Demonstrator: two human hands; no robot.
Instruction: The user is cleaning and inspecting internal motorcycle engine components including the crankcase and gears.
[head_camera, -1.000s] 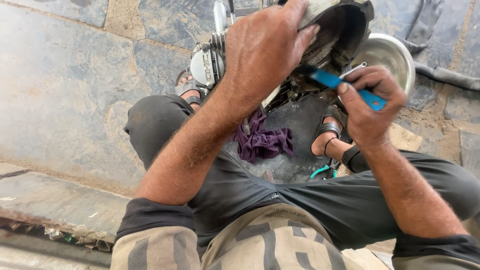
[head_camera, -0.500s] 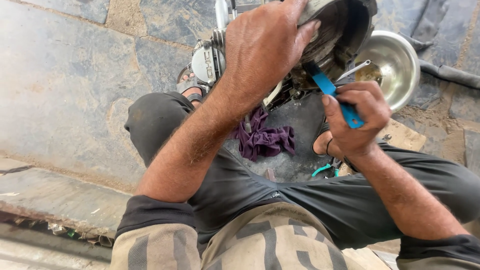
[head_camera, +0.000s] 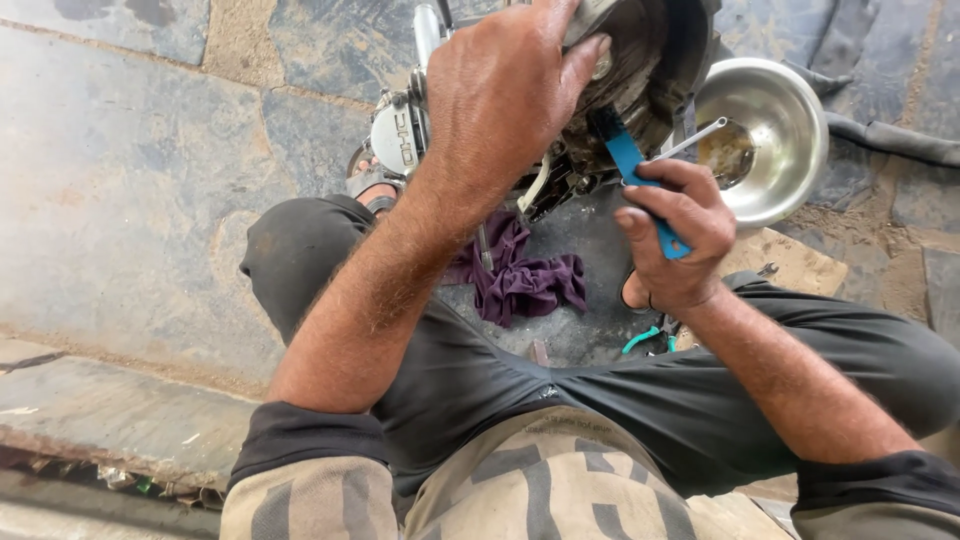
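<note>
- The blue tool (head_camera: 640, 190) is clamped in the right hand (head_camera: 675, 235), its tip at the engine part (head_camera: 640, 70).
- The part is gripped from above by the left hand (head_camera: 500, 90), fingers curled.
- A tool slip could nick the left fingers (head_camera: 580, 60) or knock the steel bowl (head_camera: 770, 140) nearby.

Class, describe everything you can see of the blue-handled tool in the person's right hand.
The blue-handled tool has a flat, bright blue handle that looks like plastic. The right hand grips its lower part in a closed fist, so only the two ends show. It slants up and to the left, and its upper end, dark with grime, reaches into the dirty metal engine part, which the left hand steadies from above. Its working tip is hidden.
</note>
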